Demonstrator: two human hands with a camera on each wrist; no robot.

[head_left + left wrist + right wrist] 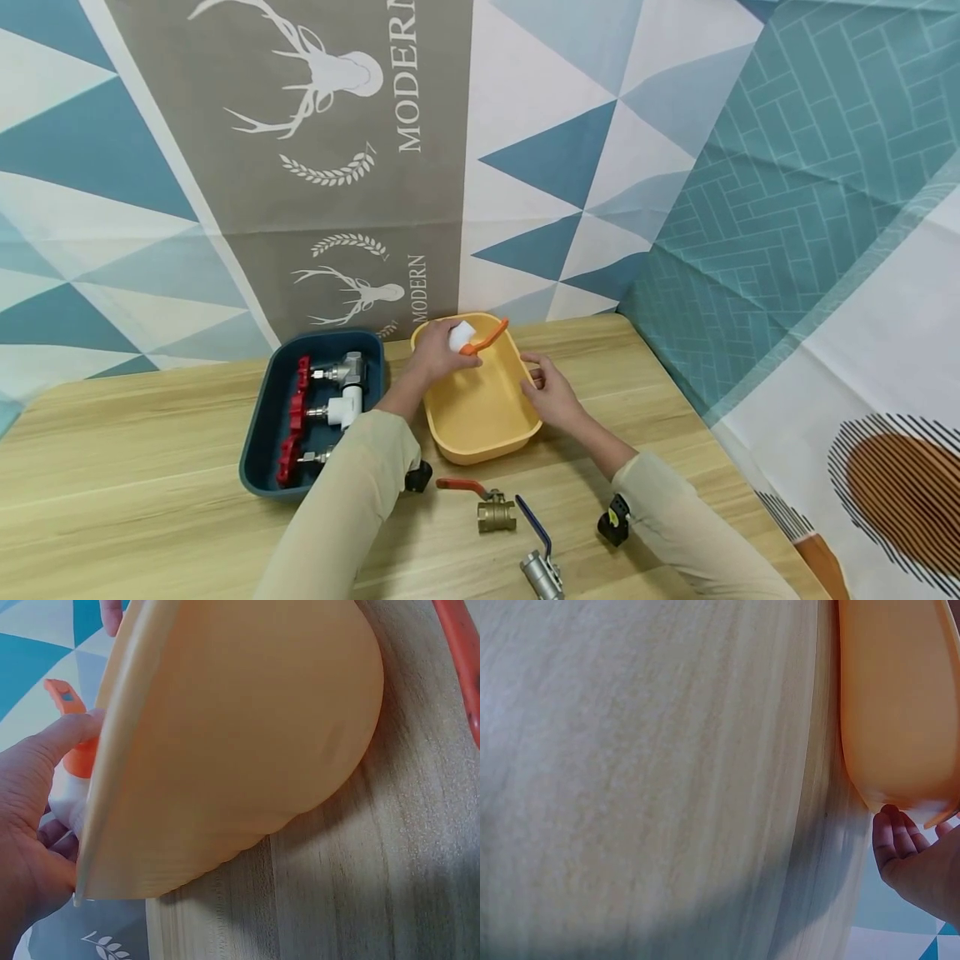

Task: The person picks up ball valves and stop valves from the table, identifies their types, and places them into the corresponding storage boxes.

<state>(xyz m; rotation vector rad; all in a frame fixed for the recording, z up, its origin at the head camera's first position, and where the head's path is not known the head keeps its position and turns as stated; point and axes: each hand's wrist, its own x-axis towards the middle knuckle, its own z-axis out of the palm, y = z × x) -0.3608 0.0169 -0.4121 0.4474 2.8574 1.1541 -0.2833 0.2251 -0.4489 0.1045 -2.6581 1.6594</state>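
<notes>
In the head view my left hand (pixel 437 354) grips a white plastic ball valve (pixel 461 336) with an orange lever handle (pixel 491 335), above the far end of a yellow plastic bin (pixel 480 408). The left wrist view shows the same ball valve (pixel 69 796) behind the bin's rim, partly hidden by the left hand (pixel 34 802). At the bin's right side my right hand (pixel 553 393) holds the wall by its rim. Its bent fingers (pixel 900 836) touch the outside of the bin (pixel 900 705) in the right wrist view.
To the left, a dark blue bin (pixel 258 442) contains several valves with red handles (pixel 297 412) and white pipe fittings (pixel 345 411). Nearer on the wooden table (pixel 150 517) lie a brass ball valve with a red lever (pixel 497 512) and a silver one with a blue lever (pixel 542 573).
</notes>
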